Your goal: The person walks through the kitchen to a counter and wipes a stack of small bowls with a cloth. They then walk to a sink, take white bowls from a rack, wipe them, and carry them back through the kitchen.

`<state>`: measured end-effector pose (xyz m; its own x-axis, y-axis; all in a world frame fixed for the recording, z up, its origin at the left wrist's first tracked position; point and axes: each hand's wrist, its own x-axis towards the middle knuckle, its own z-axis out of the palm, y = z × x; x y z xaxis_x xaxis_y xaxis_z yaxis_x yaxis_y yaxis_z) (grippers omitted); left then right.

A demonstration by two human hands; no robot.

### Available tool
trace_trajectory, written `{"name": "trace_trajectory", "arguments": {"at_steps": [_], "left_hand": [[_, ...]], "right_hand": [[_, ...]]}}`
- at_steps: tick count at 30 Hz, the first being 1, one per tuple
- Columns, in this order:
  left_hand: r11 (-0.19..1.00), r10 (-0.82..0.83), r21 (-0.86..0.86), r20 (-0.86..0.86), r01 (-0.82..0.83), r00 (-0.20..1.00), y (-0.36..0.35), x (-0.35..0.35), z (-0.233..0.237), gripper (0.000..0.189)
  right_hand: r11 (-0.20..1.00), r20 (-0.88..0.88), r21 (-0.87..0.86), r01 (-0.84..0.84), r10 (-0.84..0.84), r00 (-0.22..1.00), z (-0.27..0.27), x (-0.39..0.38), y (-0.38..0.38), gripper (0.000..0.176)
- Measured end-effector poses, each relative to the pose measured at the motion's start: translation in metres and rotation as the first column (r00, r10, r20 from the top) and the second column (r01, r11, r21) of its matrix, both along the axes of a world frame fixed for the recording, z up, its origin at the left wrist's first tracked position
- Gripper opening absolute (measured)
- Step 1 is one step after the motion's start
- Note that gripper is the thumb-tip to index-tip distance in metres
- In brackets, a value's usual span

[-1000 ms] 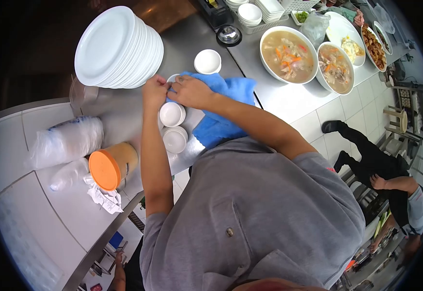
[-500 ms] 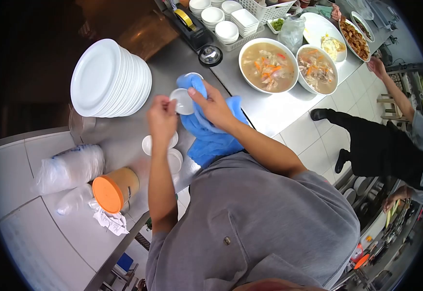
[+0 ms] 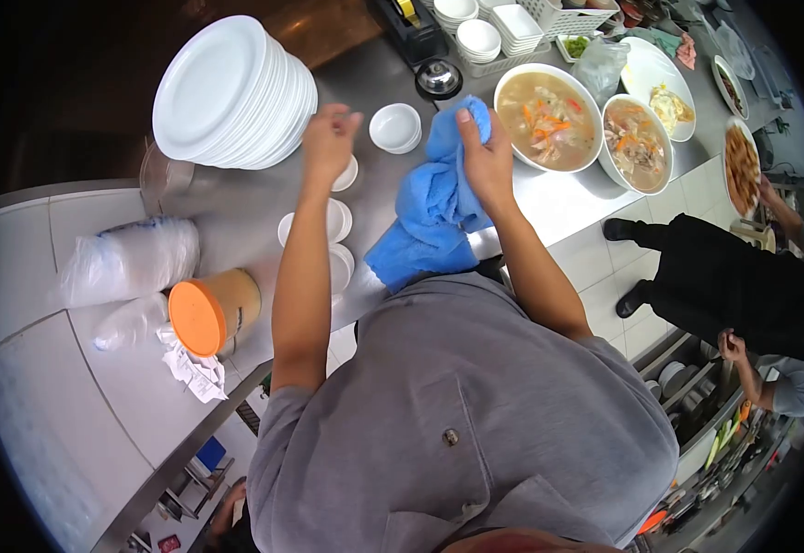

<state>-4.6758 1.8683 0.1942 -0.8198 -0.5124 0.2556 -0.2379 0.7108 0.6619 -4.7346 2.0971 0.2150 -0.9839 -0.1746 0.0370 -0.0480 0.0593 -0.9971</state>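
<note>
My right hand [image 3: 488, 166] is closed on a bunched blue cloth [image 3: 434, 198], its thumb pressed on the top fold. The cloth hangs down over the counter's front edge. My left hand [image 3: 331, 138] is slightly blurred above the counter, fingers loosely bent and apart, holding nothing I can see. It is between the tall stack of white plates [image 3: 213, 92] and a short stack of small white dishes [image 3: 394, 127]. Beside my left wrist lies a small white dish [image 3: 346, 175], partly hidden. More small dishes [image 3: 339, 221] sit nearer me along my forearm.
Two large soup bowls [image 3: 549, 161] stand right of the cloth, beside a plate with egg [image 3: 669, 109]. A call bell [image 3: 439, 79] and tape dispenser [image 3: 413, 32] sit behind. An orange-lidded tub [image 3: 201, 318] is at left. A co-worker [image 3: 729, 276] holds a platter [image 3: 743, 170].
The small dish has left my hands and now lies on the counter. My left hand moved away from the cloth; my right hand still grips it. The co-worker has lifted the platter off the counter.
</note>
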Motion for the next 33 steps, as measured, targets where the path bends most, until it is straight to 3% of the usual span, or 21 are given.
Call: {"name": "trace_trajectory", "arguments": {"at_steps": [2, 4, 5, 6, 7, 8, 10, 11, 13, 16, 18, 19, 22, 23, 24, 26, 27, 28, 30, 31, 33], "left_hand": [[0.999, -0.026, -0.03, -0.01, 0.025, 1.0, -0.036, 0.021, -0.02, 0.03], [0.999, 0.013, 0.032, 0.379, -0.027, 0.925, -0.054, 0.046, -0.025, 0.03], [0.958, -0.039, 0.268, 0.473, -0.101, 0.88, -0.063, 0.05, -0.028, 0.024], [0.958, -0.033, 0.265, 0.472, -0.106, 0.881, -0.064, 0.055, -0.028, 0.024], [0.9, -0.048, 0.406, 0.454, -0.158, 0.89, -0.062, 0.058, -0.026, 0.021], [0.82, -0.062, 0.537, 0.43, -0.199, 0.901, -0.064, 0.057, -0.024, 0.018], [0.807, -0.111, 0.583, 0.308, -0.095, 0.945, -0.072, 0.06, -0.04, 0.016], [0.787, -0.076, 0.599, 0.332, -0.148, 0.94, -0.064, 0.061, -0.035, 0.016], [0.743, -0.043, 0.645, 0.311, -0.178, 0.949, -0.059, 0.061, -0.033, 0.015], [0.705, -0.019, 0.676, 0.321, -0.215, 0.947, -0.062, 0.061, -0.04, 0.013], [0.721, -0.03, 0.664, 0.32, -0.201, 0.947, -0.063, 0.06, -0.046, 0.01], [0.807, -0.073, 0.575, 0.324, -0.135, 0.943, -0.063, 0.058, -0.049, 0.01], [0.927, -0.098, 0.374, 0.307, -0.026, 0.947, -0.062, 0.048, -0.059, 0.012], [0.965, -0.078, 0.261, 0.286, 0.001, 0.955, -0.062, 0.05, -0.062, 0.014], [0.966, -0.081, 0.259, 0.293, 0.002, 0.953, -0.059, 0.052, -0.054, 0.014], [0.914, 0.078, 0.359, 0.299, -0.188, 0.951, -0.051, 0.054, -0.024, 0.016], [0.822, 0.056, 0.544, 0.216, -0.168, 0.975, -0.056, 0.058, -0.018, 0.018], [0.82, 0.056, 0.547, 0.215, -0.167, 0.975, -0.05, 0.062, -0.004, 0.018], [0.651, 0.16, 0.75, 0.019, -0.12, 0.987, -0.035, 0.068, 0.022, 0.019], [0.646, 0.161, 0.753, 0.025, -0.125, 0.987, -0.022, 0.063, 0.032, 0.019], [0.701, 0.043, 0.711, -0.129, 0.062, 0.991, 0.018, 0.05, 0.041, 0.019]], "right_hand": [[0.999, -0.006, 0.043, -0.016, 0.016, 1.0, 0.013, 0.01, 0.001, 0.037], [0.983, -0.042, 0.113, -0.145, 0.15, 0.988, 0.024, 0.026, -0.008, 0.037], [0.94, -0.142, 0.255, -0.227, 0.269, 0.953, 0.019, 0.031, -0.017, 0.036], [0.914, -0.366, 0.338, -0.224, 0.347, 0.864, 0.01, 0.038, -0.031, 0.033], [0.889, -0.562, 0.415, -0.191, 0.416, 0.715, 0.0, 0.044, -0.047, 0.03], [0.892, -0.571, 0.411, -0.186, 0.412, 0.71, -0.007, 0.048, -0.065, 0.03], [0.776, -0.708, 0.627, -0.067, 0.603, 0.368, -0.02, 0.053, -0.096, 0.025], [0.779, -0.715, 0.624, -0.057, 0.6, 0.358, -0.032, 0.053, -0.101, 0.025], [0.597, -0.573, 0.798, -0.082, 0.793, 0.207, -0.052, 0.049, -0.11, 0.024], [0.528, -0.494, 0.82, -0.221, 0.848, 0.194, -0.062, 0.042, -0.118, 0.022], [0.495, -0.473, 0.846, -0.2, 0.868, 0.15, -0.066, 0.046, -0.115, 0.02], [0.466, -0.456, 0.867, -0.176, 0.885, 0.097, -0.066, 0.042, -0.116, 0.019], [0.583, -0.564, 0.799, -0.149, 0.812, 0.152, -0.064, 0.041, -0.122, 0.017], [0.522, -0.493, 0.835, -0.177, 0.85, 0.185, -0.064, 0.041, -0.121, 0.018], [0.524, -0.493, 0.832, -0.181, 0.849, 0.191, -0.055, 0.042, -0.117, 0.018], [0.568, -0.495, 0.694, -0.441, 0.822, 0.281, -0.034, 0.036, -0.096, 0.027], [0.672, -0.583, 0.55, -0.496, 0.734, 0.348, -0.025, 0.036, -0.083, 0.04], [0.67, -0.582, 0.553, -0.495, 0.736, 0.347, -0.017, 0.04, -0.07, 0.04], [0.967, -0.603, 0.164, -0.194, 0.254, 0.756, -0.005, 0.05, -0.051, 0.036], [0.966, -0.597, 0.168, -0.196, 0.258, 0.759, 0.0, 0.05, -0.052, 0.036], [0.947, -0.126, -0.174, -0.27, 0.25, 0.96, 0.006, 0.048, -0.056, 0.032]]}}
